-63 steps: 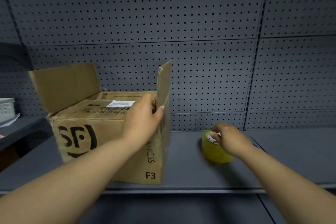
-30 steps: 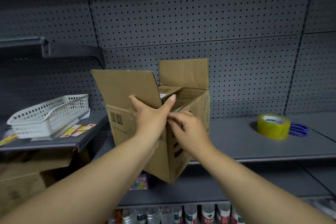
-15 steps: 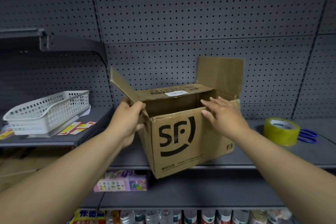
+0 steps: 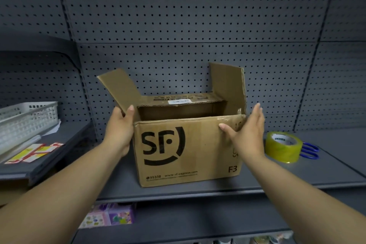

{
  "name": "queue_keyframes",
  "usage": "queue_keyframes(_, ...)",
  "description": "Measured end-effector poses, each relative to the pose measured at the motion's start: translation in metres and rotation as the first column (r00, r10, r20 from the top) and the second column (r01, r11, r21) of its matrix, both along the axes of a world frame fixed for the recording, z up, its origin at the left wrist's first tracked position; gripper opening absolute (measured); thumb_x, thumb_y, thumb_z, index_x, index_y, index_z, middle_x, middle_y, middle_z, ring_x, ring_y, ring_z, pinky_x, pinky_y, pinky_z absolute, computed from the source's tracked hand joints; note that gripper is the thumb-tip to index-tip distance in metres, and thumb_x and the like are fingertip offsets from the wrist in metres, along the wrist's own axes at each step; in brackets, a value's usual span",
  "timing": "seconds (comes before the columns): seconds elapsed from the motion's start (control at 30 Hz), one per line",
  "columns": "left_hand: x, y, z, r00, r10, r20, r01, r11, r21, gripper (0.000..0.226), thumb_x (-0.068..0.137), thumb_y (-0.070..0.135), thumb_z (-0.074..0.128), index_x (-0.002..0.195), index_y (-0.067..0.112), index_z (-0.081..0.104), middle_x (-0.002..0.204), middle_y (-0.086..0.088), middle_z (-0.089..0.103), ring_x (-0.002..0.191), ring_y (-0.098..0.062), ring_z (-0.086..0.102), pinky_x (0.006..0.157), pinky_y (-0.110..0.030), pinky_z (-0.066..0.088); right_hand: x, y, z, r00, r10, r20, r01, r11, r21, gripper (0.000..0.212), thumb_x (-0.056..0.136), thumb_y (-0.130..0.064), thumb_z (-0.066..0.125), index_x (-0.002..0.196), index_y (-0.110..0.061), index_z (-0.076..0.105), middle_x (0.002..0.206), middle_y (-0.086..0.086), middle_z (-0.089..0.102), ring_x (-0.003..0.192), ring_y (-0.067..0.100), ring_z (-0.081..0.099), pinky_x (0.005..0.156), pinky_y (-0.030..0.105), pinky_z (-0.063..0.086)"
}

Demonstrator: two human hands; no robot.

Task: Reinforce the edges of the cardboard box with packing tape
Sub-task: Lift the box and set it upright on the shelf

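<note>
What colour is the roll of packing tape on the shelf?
The tape roll is yellowish, with a white core label; head view.

The cardboard box (image 4: 188, 150), earlier tilted off the shelf (image 4: 277, 180) edge, now sits flat, logo forward. The right hand (image 4: 247, 134) now flanks its right corner and the left hand (image 4: 119, 128) its left flap's base.

Box (image 4: 188, 148) sits on the shelf (image 4: 198, 190), tape (image 4: 283, 147) to its right with scissors (image 4: 310, 151) just behind that, basket (image 4: 25, 119) off left.
</note>
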State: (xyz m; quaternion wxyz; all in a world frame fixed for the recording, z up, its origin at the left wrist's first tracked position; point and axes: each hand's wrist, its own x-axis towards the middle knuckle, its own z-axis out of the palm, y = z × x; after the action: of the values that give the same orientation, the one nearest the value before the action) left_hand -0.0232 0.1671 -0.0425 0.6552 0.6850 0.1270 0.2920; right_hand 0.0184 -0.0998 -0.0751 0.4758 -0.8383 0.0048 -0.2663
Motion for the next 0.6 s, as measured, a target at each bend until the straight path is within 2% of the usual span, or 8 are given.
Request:
queue_keyframes(0.1,0.004,-0.004,-0.002,0.999,0.044,0.013,-0.044,0.998,0.038,0.022,0.096,0.035,0.041,0.110,0.020,0.049,0.100,0.001,0.060,0.095,-0.017,0.057,0.076,-0.031,0.047,0.008,-0.002,-0.002,0.992,0.096,-0.078,-0.089,0.991,0.096,0.108,0.075,-0.039,0.071,0.147,-0.024,-0.009,0.156,0.005,0.018,0.142,0.024,0.020,0.111,0.039,0.027)
queue_keyframes(0.2,0.009,-0.004,0.000,0.997,0.070,0.017,-0.071,0.994,0.079,0.027,0.097,0.036,0.040,0.114,0.017,0.049,0.095,0.002,0.059,0.090,-0.016,0.056,0.063,-0.024,0.041,0.013,0.001,-0.002,0.991,0.109,-0.079,-0.103,0.992,0.079,0.106,0.077,-0.039,0.069,0.146,-0.028,-0.010,0.156,0.004,0.018,0.142,0.025,0.021,0.109,0.042,0.029)
queue_keyframes(0.27,0.012,-0.003,-0.001,0.997,0.080,0.016,-0.081,0.993,0.081,0.028,0.097,0.035,0.039,0.115,0.017,0.048,0.100,-0.001,0.059,0.093,-0.018,0.057,0.065,-0.025,0.042,0.014,0.002,-0.001,0.990,0.117,-0.082,-0.111,0.991,0.078,0.106,0.077,-0.038,0.069,0.146,-0.028,-0.012,0.156,0.003,0.017,0.142,0.024,0.021,0.109,0.042,0.030)
queue_keyframes(0.37,0.012,-0.002,-0.005,0.997,0.073,0.030,-0.075,0.995,0.062,0.029,0.097,0.035,0.039,0.117,0.016,0.048,0.107,-0.003,0.060,0.099,-0.020,0.058,0.078,-0.031,0.044,0.014,-0.001,-0.001,0.986,0.139,-0.092,-0.134,0.989,0.060,0.108,0.077,-0.040,0.069,0.146,-0.028,-0.014,0.156,0.003,0.015,0.141,0.025,0.021,0.108,0.042,0.031)
queue_keyframes(0.47,0.010,0.000,-0.008,0.998,0.054,0.030,-0.056,0.997,0.050,0.027,0.097,0.037,0.039,0.116,0.019,0.048,0.108,-0.002,0.060,0.100,-0.020,0.058,0.078,-0.031,0.044,0.012,-0.006,0.000,0.978,0.167,-0.125,-0.166,0.986,0.019,0.108,0.077,-0.041,0.068,0.145,-0.028,-0.015,0.156,0.003,0.016,0.141,0.025,0.024,0.107,0.041,0.032)
queue_keyframes(0.53,0.008,0.001,-0.009,0.999,0.046,0.021,-0.046,0.998,0.030,0.024,0.096,0.038,0.040,0.112,0.021,0.047,0.108,-0.002,0.059,0.099,-0.019,0.057,0.078,-0.032,0.044,0.007,-0.009,0.002,0.984,0.144,-0.106,-0.146,0.989,-0.013,0.104,0.078,-0.040,0.067,0.146,-0.026,-0.010,0.154,0.004,0.022,0.139,0.025,0.029,0.106,0.039,0.033)
queue_keyframes(0.6,0.005,0.000,-0.009,0.999,0.044,0.010,-0.044,0.999,0.025,0.025,0.096,0.038,0.041,0.113,0.021,0.048,0.104,0.000,0.059,0.093,-0.016,0.057,0.073,-0.028,0.044,0.001,-0.014,0.002,0.996,0.085,0.016,-0.085,0.996,-0.022,0.093,0.079,-0.036,0.067,0.147,-0.021,0.006,0.149,0.006,0.034,0.134,0.024,0.037,0.104,0.036,0.036)
